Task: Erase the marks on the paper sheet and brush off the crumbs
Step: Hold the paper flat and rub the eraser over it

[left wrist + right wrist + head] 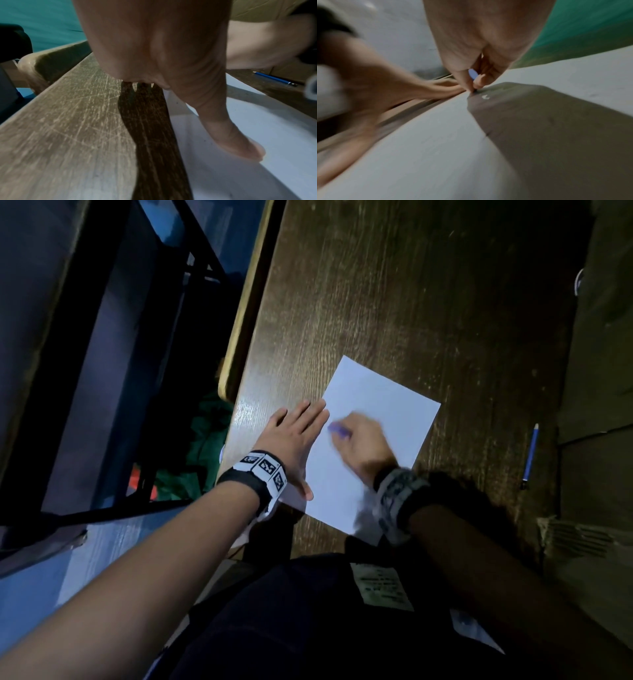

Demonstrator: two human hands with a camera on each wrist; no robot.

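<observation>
A white paper sheet lies on the dark wooden table, with no marks that I can make out. My left hand lies flat with straight fingers at the sheet's left edge, its thumb pressing on the paper. My right hand is blurred over the middle of the sheet and pinches a small purple-blue eraser. In the right wrist view the eraser sits between thumb and fingers, its tip down on the paper. A few tiny dark specks lie on the paper beside my left thumb.
A blue pencil lies on the table to the right of the sheet, also seen as the pencil in the left wrist view. The table's left edge runs close beside my left hand. A dark chair frame stands left of the table.
</observation>
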